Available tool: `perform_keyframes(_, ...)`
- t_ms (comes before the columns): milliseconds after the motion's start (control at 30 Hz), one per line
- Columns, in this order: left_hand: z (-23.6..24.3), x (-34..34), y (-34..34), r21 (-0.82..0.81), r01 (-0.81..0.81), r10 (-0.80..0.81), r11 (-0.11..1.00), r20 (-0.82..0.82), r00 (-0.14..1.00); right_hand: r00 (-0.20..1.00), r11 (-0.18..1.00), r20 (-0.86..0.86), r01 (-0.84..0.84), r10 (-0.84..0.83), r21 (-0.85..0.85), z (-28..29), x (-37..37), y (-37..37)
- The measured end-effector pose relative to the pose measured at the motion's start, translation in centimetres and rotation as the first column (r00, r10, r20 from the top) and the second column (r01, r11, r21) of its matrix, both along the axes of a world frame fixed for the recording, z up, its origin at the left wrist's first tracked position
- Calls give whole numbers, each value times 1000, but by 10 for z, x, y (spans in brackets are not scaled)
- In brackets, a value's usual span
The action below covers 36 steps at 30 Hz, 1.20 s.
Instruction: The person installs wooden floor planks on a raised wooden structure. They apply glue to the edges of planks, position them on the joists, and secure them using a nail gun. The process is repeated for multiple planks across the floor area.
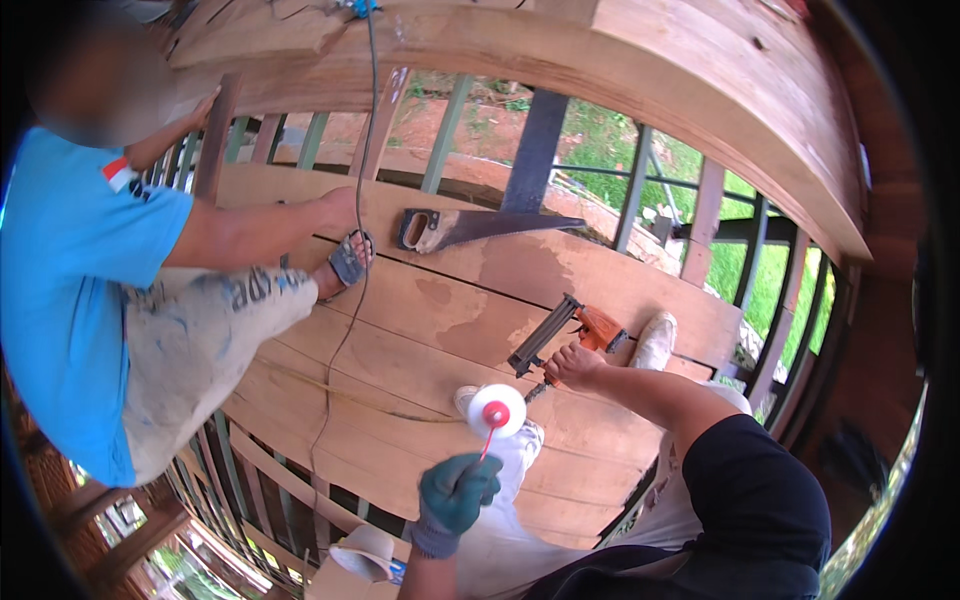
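Note:
My right hand [578, 364], bare, is closed around the lower end of an orange and black nail gun [603, 327], which lies low over the planks with its dark magazine to the left. A dark green glove covers my left hand [458, 494]. Its fingers are wrapped round the end of a thin red stick [489, 441]. At the stick's far end is a round white disc [512, 403] with a red centre; its exact kind I cannot make out. Beyond the nail gun, a handsaw [480, 225] with a dark blade and wooden handle lies flat on the boards.
A co-worker in a blue shirt [75, 300] crouches at the left, one hand near a sandalled foot. A cable [374, 130] hangs and trails across the plank floor [400, 345]. Slatted railings [635, 190] and a thick wooden beam [700, 60] border the far side.

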<state>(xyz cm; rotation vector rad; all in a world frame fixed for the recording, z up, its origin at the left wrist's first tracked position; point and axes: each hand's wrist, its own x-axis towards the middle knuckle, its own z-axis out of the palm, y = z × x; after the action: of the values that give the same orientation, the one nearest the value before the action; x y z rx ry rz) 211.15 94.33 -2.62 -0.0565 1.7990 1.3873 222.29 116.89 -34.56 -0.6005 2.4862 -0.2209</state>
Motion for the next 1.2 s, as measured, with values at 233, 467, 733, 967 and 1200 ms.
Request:
perform_keyframes(233,-120,-20,55,-106,389,-370,915,-605,705,971,995,-216,-104,100,-4,-93,-47,-51)
perform_keyframes(467,-114,-44,85,-59,249,-200,967,-782,591,943,985,-298,-168,150,-34,-133,-91,-85)
perform_keyframes(733,-133,-38,77,-66,192,-174,979,-763,623,966,981,-178,-195,190,-14,-140,-124,-95)
perform_keyframes(967,-130,-51,70,-23,154,-101,988,-845,525,996,980,-23,-89,86,-178,-134,-156,-96)
perform_keyframes(1200,-116,-68,73,246,-51,159,968,-439,884,755,589,647,575,-112,-568,-64,-187,-42)
